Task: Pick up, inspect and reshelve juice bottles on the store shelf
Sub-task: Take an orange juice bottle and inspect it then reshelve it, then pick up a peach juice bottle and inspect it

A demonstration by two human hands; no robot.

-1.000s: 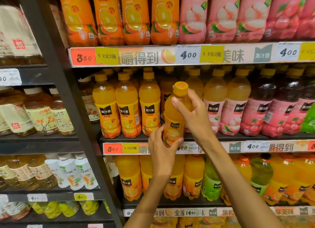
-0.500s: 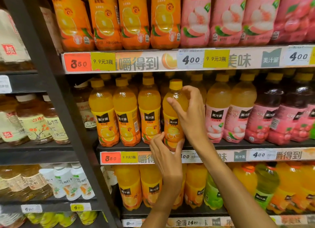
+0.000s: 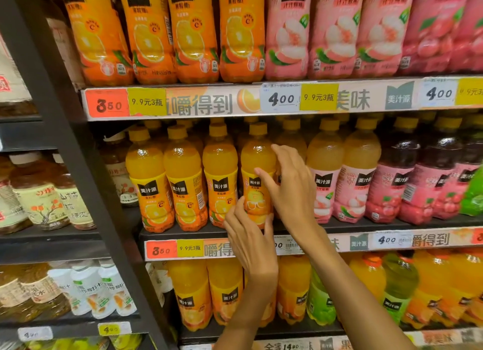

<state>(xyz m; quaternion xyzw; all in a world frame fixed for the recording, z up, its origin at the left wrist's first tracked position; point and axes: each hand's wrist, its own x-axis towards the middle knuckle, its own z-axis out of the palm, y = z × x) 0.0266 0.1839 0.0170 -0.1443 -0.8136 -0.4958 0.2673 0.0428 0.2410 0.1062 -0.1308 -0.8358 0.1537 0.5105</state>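
An orange juice bottle (image 3: 257, 172) stands upright at the front edge of the middle shelf (image 3: 366, 225), fourth in a row after 3 matching orange bottles (image 3: 183, 182) to its left, with pale peach-labelled bottles (image 3: 324, 177) to its right. All are capped and full. The right hand (image 3: 290, 187) curls around the bottle's right side at label height, thumb across the front. The left hand (image 3: 248, 234) cups the bottle's base from below and in front, fingers bent against it. A price strip (image 3: 177, 249) runs along the shelf edge beneath.
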